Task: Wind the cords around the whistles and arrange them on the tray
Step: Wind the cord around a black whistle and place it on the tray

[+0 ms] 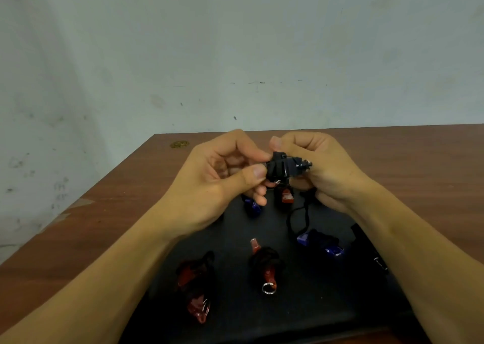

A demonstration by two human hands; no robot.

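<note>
While both forearms reach over the black tray (235, 315), my left hand (220, 178) pinches the black whistle (284, 168) between thumb and forefinger; my right hand (317, 165) curls round its other end, cord (296, 218) dangling.

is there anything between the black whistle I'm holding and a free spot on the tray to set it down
Nothing visible blocks it. The black whistle sits above the tray, whose bare middle patch lies between the two blue whistles, with only the dangling cord hanging near it.

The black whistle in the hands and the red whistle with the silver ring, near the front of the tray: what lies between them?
In the head view, a small red whistle and bare black tray; a loose black cord hangs just right.
</note>
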